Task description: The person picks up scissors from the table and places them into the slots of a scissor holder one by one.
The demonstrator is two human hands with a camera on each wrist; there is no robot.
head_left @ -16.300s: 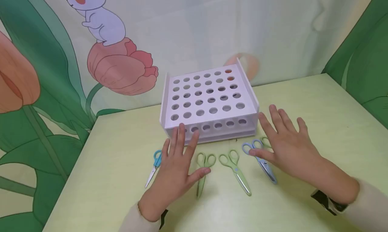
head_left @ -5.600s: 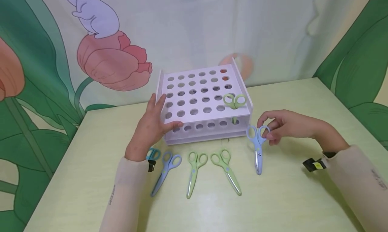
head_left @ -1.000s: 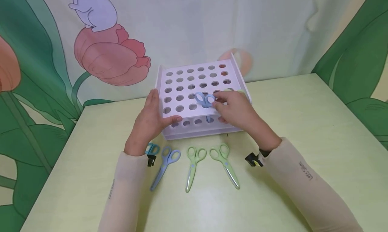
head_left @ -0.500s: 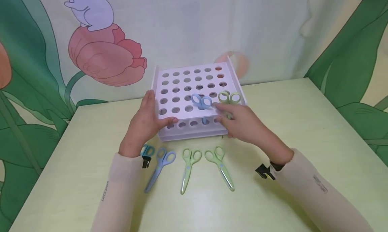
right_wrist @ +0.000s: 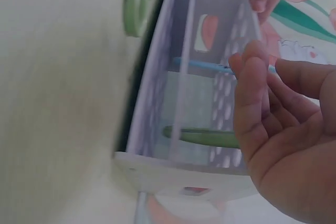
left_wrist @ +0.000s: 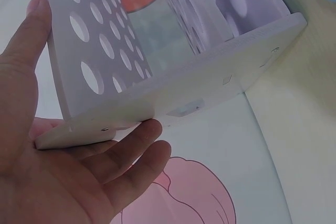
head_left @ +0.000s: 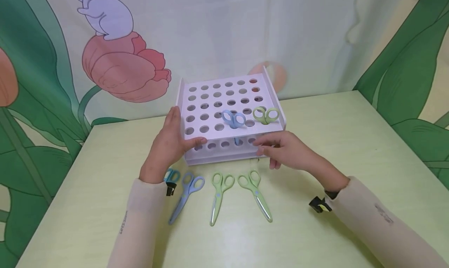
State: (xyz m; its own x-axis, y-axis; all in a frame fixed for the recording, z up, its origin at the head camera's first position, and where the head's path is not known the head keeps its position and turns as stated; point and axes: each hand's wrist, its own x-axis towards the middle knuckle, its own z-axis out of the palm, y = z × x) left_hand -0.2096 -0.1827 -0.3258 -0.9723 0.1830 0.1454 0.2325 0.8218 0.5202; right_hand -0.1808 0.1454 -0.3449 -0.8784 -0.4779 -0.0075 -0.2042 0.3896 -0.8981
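Note:
A white rack [head_left: 224, 135] with rows of round holes stands at the back of the table. My left hand [head_left: 163, 147] holds its left side, thumb on the front edge and fingers against the outer panel. Blue scissors [head_left: 233, 122] stand in a front hole, handles up; green scissors [head_left: 265, 120] stand to their right. Their blades hang down inside the rack in the right wrist view. My right hand [head_left: 289, 149], fingers loosely curled and holding nothing visible, is just before the rack's front right. On the table lie blue scissors [head_left: 181, 205] and two green scissors [head_left: 216, 203].
Teal scissors [head_left: 172, 175] lie partly hidden behind my left wrist. Black wrist straps [head_left: 320, 204] show at both sleeves. A printed curtain [head_left: 217, 30] hangs behind the table [head_left: 336, 135].
Earlier all scissors lay on the table; green ones, then blue ones, went into the rack's holes. My right hand has let go of the blue scissors and drawn back toward the front right.

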